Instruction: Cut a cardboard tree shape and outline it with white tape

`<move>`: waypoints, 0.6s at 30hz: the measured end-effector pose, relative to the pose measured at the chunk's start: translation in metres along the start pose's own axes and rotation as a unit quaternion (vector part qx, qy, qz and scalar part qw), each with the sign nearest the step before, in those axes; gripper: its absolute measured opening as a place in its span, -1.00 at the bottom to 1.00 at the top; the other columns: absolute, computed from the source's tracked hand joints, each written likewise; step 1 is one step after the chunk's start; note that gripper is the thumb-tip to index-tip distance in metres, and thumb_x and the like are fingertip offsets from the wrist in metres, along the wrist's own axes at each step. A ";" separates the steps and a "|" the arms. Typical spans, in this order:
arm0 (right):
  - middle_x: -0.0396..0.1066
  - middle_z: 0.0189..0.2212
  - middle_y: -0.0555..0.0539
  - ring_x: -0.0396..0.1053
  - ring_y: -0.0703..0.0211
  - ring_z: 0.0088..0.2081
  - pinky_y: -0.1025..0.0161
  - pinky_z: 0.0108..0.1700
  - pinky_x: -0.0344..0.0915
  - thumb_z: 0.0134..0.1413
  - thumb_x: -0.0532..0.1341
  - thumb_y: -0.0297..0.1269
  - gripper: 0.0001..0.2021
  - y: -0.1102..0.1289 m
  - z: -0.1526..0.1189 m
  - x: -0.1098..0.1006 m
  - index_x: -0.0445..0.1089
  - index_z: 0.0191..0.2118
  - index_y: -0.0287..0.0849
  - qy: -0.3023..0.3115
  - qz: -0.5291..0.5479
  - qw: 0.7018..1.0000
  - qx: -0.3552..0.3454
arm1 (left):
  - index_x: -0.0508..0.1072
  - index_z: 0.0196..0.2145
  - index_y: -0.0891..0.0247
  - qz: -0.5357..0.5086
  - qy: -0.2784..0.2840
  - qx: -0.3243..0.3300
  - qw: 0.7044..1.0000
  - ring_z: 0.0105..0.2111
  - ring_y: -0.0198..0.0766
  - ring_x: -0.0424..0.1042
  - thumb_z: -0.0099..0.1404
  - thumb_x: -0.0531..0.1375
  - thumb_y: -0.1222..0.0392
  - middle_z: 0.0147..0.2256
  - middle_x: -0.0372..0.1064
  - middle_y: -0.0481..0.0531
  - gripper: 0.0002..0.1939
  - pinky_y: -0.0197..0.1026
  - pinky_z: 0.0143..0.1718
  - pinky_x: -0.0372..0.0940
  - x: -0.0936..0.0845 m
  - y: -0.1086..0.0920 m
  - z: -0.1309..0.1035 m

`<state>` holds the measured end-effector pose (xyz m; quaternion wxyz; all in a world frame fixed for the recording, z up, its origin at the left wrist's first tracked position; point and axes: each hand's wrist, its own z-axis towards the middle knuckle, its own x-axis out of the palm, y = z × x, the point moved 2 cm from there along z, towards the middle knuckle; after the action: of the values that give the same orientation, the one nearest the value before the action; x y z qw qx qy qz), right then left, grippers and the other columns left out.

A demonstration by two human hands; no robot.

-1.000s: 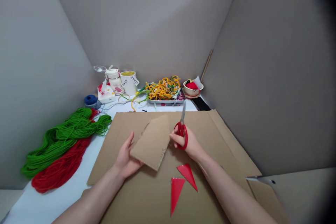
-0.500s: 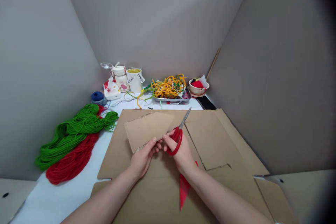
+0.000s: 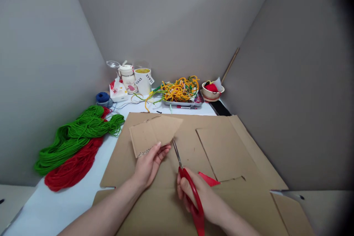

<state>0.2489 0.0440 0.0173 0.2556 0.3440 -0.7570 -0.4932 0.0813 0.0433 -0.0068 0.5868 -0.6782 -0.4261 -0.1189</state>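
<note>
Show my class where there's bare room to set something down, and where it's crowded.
Bare: the cardboard right of the slit, and the white table between the red yarn and left forearm. Crowded: the back, with bottle, cup, tray and bowl; and the middle, around the scissors and cut piece.

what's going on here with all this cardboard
A person's left hand holds a cut cardboard piece over a large cardboard sheet. The right hand grips red-handled scissors, tips right by the piece's near edge; whether they touch is unclear. A red piece lies beside the right hand, and green yarn sits off to the left.
</note>
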 end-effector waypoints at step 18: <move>0.16 -0.59 0.12 0.11 0.44 -0.70 0.44 -0.68 0.01 0.09 -0.04 0.27 -0.51 -0.003 0.007 0.001 0.07 -0.35 -0.14 -0.015 0.027 1.000 0.004 | 0.58 -0.42 0.35 0.027 -0.007 -0.044 0.999 -0.26 -0.18 0.50 0.03 0.36 0.16 -0.35 0.55 0.11 -0.81 -0.15 -0.09 0.37 0.007 0.010 -0.012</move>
<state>0.2440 0.0461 0.0120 0.2566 0.3167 -0.7717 -0.4882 0.0971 0.0365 -0.0057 0.5563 -0.7158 -0.4056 -0.1169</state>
